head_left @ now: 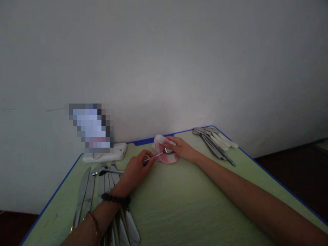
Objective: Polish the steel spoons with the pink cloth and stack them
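Note:
My left hand pinches the handle of a metal spoon, whose bowl points right. My right hand is closed on a pink and white cloth and presses it around the spoon's bowl. Part of the cloth hangs down toward the tabletop. Under and beside my left forearm lie several table knives and other metal cutlery, including a spoon; the forearm hides part of them. Right of my right hand rests a bunch of spoons with metal handles, beside white-handled cutlery.
A blurred-out phone leans upright at the back left, behind a white power bank or similar device with a cable. The green table has a blue edge. Its far side meets a grey wall.

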Demonstrator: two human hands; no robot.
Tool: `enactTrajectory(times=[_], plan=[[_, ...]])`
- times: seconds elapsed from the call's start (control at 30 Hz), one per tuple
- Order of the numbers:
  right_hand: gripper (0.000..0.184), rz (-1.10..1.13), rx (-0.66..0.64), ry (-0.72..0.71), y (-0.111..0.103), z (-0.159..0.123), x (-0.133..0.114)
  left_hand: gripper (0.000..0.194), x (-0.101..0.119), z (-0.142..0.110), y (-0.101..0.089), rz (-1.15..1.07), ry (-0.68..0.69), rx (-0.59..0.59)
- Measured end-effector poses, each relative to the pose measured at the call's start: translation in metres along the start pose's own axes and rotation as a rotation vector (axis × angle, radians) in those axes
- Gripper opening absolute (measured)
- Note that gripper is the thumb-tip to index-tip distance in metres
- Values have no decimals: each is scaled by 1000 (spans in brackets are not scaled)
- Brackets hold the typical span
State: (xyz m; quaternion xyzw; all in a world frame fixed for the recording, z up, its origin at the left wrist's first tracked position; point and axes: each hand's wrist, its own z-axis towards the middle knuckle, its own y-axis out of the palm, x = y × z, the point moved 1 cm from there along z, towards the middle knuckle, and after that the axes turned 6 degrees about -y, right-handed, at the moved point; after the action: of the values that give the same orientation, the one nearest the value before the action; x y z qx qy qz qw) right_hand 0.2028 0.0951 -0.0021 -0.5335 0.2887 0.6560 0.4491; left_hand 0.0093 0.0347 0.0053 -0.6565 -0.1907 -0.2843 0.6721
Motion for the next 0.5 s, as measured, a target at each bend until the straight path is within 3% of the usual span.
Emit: enactTrajectory(times=[0.2, 0.37, 0.5], plan=[[31, 2, 37, 36, 4, 1, 0, 32, 2, -4, 1, 232, 59, -102], [28, 436, 134, 154, 5, 4, 6, 27, 3, -5, 2, 290, 98, -107], [30, 679, 204, 241, 3, 7, 5, 20, 0, -5, 4, 192, 110, -92]])
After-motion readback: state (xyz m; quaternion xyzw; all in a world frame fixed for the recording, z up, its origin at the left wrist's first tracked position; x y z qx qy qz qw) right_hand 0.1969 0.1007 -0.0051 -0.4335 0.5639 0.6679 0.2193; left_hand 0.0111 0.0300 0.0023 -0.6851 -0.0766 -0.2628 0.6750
